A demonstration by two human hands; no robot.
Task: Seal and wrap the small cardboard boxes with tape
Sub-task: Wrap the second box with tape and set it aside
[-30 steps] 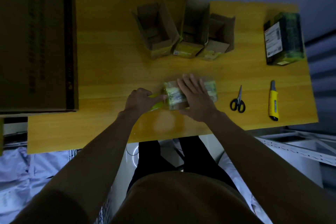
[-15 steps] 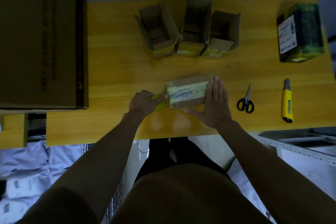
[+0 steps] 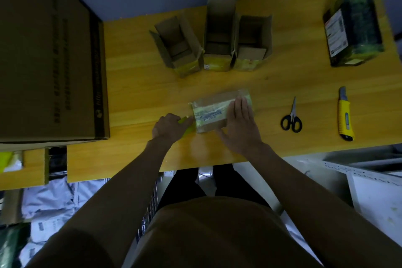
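A small closed cardboard box (image 3: 212, 113) with a strip of yellowish tape along its top lies near the front of the wooden table (image 3: 139, 93). My right hand (image 3: 239, 124) lies flat on the box's right end, fingers straight. My left hand (image 3: 169, 127) grips a yellow-green tape roll (image 3: 187, 125) held against the box's left end; most of the roll is hidden by my fingers. Three open small boxes (image 3: 178, 48) (image 3: 219, 35) (image 3: 252, 43) stand in a row at the back of the table.
A large cardboard carton (image 3: 50, 59) fills the left side. Scissors (image 3: 291, 116) and a yellow utility knife (image 3: 345, 115) lie to the right of the box. A dark wrapped package (image 3: 353, 30) sits at the back right corner. The table's front edge is just below my hands.
My right hand slid from the middle of the box's top to its right end, uncovering the taped top. My left hand stayed at the left end with the roll.
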